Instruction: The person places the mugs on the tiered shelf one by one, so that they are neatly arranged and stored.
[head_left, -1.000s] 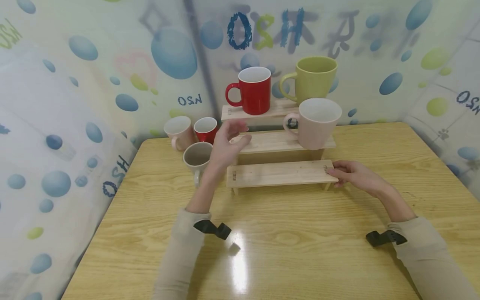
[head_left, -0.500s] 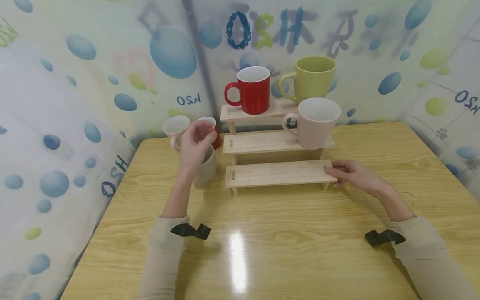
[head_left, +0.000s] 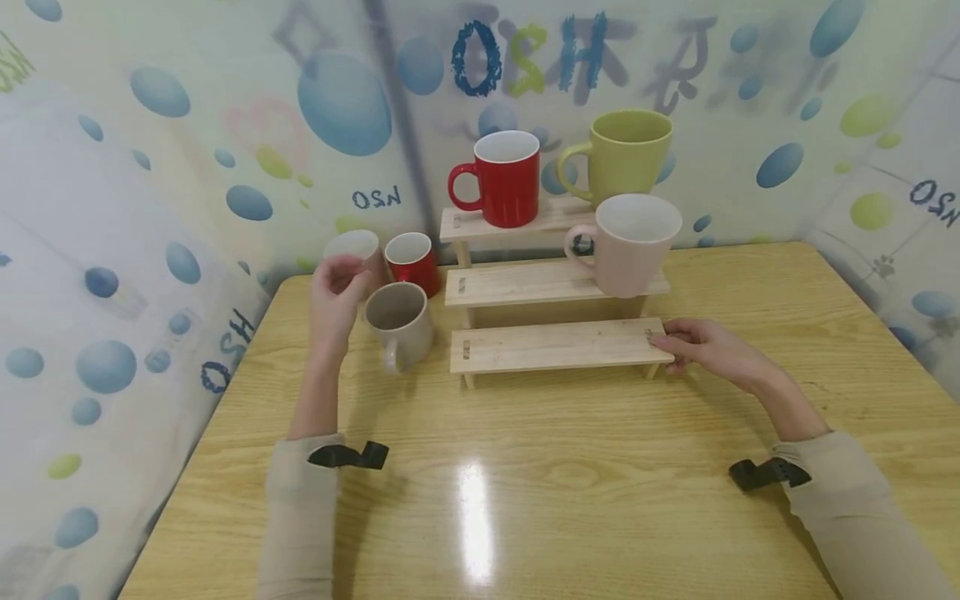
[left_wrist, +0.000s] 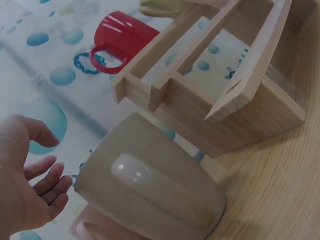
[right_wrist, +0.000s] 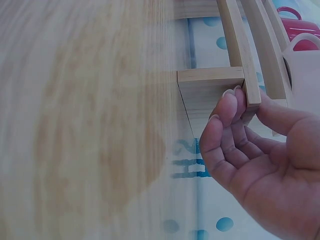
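Note:
My left hand (head_left: 334, 304) is over the left side of the table, fingers loosely bent with a gap to the thumb. In the head view it overlaps a pale pink mug (head_left: 375, 260); in the left wrist view nothing lies between its fingers. Beside it stand a grey mug (head_left: 412, 335), handle toward me, and a small red mug (head_left: 422, 272). At the right end of a three-step wooden display rack (head_left: 555, 347), my right hand (head_left: 712, 352) pinches the lowest board between thumb and fingers, also seen in the right wrist view.
On the rack's top step stand a red mug (head_left: 513, 190) and a yellow-green mug (head_left: 634, 162). A larger pale pink mug (head_left: 632, 258) occupies the right of the middle step. A patterned curtain (head_left: 225, 100) hangs behind the wooden table (head_left: 570, 483).
My left hand has moved left, from in front of the rack's left end, past the grey and small red mugs to the pale pink mug. The right hand has kept its grip on the rack.

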